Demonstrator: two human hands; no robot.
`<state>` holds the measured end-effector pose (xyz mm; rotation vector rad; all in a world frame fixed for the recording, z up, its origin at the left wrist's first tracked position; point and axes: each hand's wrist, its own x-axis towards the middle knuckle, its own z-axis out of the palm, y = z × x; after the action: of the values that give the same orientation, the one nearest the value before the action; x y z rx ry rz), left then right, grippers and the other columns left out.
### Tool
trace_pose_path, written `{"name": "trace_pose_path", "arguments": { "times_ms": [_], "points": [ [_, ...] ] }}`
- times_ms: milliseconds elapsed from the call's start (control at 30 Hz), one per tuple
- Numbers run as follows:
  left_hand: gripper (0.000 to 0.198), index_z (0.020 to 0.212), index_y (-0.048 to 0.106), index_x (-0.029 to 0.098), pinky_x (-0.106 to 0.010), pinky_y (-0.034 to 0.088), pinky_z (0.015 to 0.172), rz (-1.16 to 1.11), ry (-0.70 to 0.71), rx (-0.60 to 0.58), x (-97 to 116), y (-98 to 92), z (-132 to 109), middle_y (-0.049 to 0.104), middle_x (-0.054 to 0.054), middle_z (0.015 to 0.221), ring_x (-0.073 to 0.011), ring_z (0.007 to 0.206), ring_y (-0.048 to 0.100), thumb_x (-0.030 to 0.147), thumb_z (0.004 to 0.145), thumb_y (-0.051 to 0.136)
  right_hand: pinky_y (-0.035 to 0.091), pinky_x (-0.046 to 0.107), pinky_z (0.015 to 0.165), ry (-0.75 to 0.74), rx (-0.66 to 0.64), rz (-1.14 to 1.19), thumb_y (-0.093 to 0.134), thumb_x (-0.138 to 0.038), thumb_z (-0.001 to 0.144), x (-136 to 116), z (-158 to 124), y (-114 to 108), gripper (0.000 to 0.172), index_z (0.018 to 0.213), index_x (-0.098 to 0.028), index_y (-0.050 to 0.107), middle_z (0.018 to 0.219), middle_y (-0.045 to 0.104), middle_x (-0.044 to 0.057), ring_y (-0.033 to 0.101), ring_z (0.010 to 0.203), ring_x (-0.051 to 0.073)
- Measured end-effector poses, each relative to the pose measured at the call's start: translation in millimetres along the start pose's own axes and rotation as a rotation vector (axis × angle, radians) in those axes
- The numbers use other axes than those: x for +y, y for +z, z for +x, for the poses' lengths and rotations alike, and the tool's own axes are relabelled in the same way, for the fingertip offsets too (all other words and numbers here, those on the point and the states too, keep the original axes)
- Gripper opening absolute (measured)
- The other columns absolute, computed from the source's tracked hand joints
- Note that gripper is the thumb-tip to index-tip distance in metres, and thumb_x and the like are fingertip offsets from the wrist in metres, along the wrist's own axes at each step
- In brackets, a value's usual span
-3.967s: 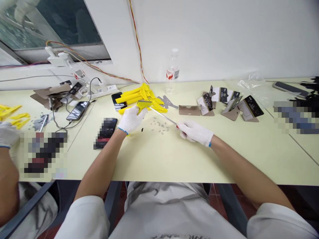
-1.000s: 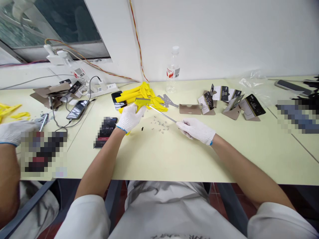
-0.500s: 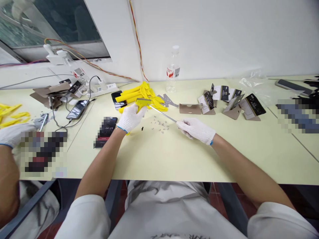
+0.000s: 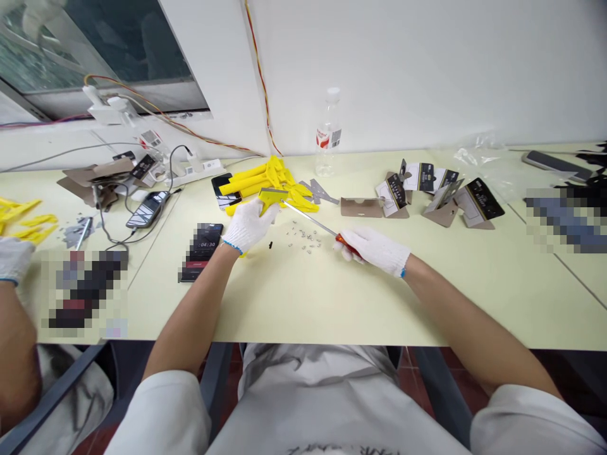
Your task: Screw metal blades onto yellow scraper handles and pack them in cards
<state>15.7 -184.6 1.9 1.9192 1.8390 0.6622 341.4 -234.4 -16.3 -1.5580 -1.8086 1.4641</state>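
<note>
In the head view my left hand (image 4: pixel 249 225), in a white glove, grips a yellow scraper (image 4: pixel 272 195) with a grey metal strip along its head. My gloved right hand (image 4: pixel 374 250) is closed round the red handle of a screwdriver (image 4: pixel 310 218). The long shaft points left, and its tip meets the side of the scraper's head. Below the shaft, small silver screws (image 4: pixel 303 239) lie scattered on the table. Behind my left hand is a pile of yellow scraper handles (image 4: pixel 251 177), with grey metal plates (image 4: pixel 323 191) beside it.
A phone (image 4: pixel 203 251) with a running timer lies left of my left hand. A clear bottle (image 4: pixel 327 136) stands near the wall. Opened card packaging (image 4: pixel 396 196) is at the right. At far left is a co-worker's gloved hand (image 4: pixel 14 256), near cables and another phone (image 4: pixel 148 209).
My right hand's fingers have shifted on the screwdriver, and its red handle now shows. The co-worker's hand has drawn back left. My left hand stays in place.
</note>
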Motion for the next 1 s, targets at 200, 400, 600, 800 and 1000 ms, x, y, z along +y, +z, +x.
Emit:
{"name": "trace_pose_path", "arguments": {
  "times_ms": [200,400,600,800,1000],
  "points": [
    [0.035,0.081,0.067,0.019,-0.035,0.045,0.070,-0.045,-0.042,-0.031,5,-2.1,-3,0.061,-0.002,0.058,-0.0183,0.059,0.061,0.040,0.109,0.064,0.039,0.031,0.060,0.024,0.044,-0.163,0.071,-0.062,0.108,2,0,1,0.046,0.086,-0.026,0.050,0.066,0.060,-0.002,0.051,0.058,0.016],
    [0.040,0.077,0.068,0.020,-0.034,0.047,0.067,-0.044,-0.048,-0.081,9,-3.8,-6,0.063,-0.003,0.058,-0.0184,0.056,0.061,0.045,0.108,0.064,0.041,0.034,0.067,-0.059,0.064,-0.299,0.046,-0.063,0.116,6,0,-12,0.051,0.086,-0.024,0.062,0.077,0.064,0.004,0.056,0.070,0.021],
    [0.045,0.076,0.070,0.020,-0.034,0.052,0.070,-0.109,-0.079,-0.212,9,-6.5,-8,0.066,-0.004,0.058,-0.0185,0.055,0.062,0.052,0.107,0.063,0.037,0.035,0.067,-0.057,0.162,-0.453,0.074,-0.059,0.101,6,-2,-19,0.043,0.082,-0.025,0.056,0.078,0.064,0.004,0.053,0.072,0.022],
    [0.052,0.074,0.069,0.022,-0.039,0.056,0.078,-0.161,-0.102,-0.277,8,-6.7,-8,0.066,-0.005,0.057,-0.0219,0.059,0.065,0.064,0.103,0.068,0.034,0.038,0.067,-0.051,0.121,-0.447,0.052,-0.060,0.114,5,-6,-27,0.053,0.075,-0.025,0.058,0.074,0.063,0.007,0.053,0.070,0.025],
    [0.041,0.077,0.068,0.024,-0.039,0.057,0.075,-0.248,-0.128,-0.306,-1,-4.4,-5,0.061,-0.004,0.054,-0.0206,0.056,0.061,0.054,0.105,0.065,0.036,0.038,0.068,-0.021,0.157,-0.444,0.053,-0.063,0.112,-2,-8,-36,0.053,0.077,-0.024,0.060,0.075,0.065,0.007,0.054,0.070,0.025]
  ]
}}
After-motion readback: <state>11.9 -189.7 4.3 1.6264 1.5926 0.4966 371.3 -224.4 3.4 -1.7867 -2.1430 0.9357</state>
